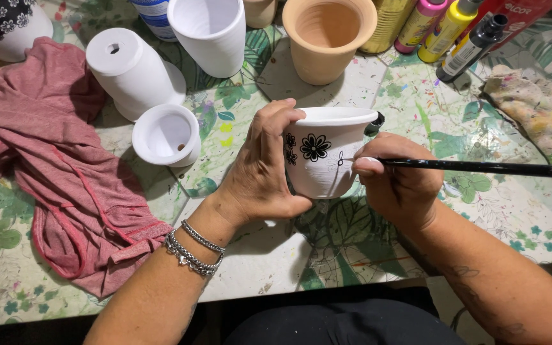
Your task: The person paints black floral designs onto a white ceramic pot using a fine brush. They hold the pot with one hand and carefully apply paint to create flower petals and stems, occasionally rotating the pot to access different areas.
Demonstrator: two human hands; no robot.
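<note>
A small white pot (pixel 324 153) with black flowers painted on its side stands on the patterned table (pixel 269 255) in front of me. My left hand (pixel 264 167) wraps around its left side and steadies it. My right hand (pixel 396 180) grips a thin black paintbrush (pixel 480 167), whose tip touches the pot's wall just right of the flowers. The brush handle points away to the right.
White pots (pixel 137 69) (pixel 166 135) (pixel 211 32) and a terracotta pot (pixel 327 38) stand behind. Paint bottles (pixel 445 29) line the back right. A red cloth (pixel 52 166) covers the left side. A paint-stained rag (pixel 538 108) lies at the right.
</note>
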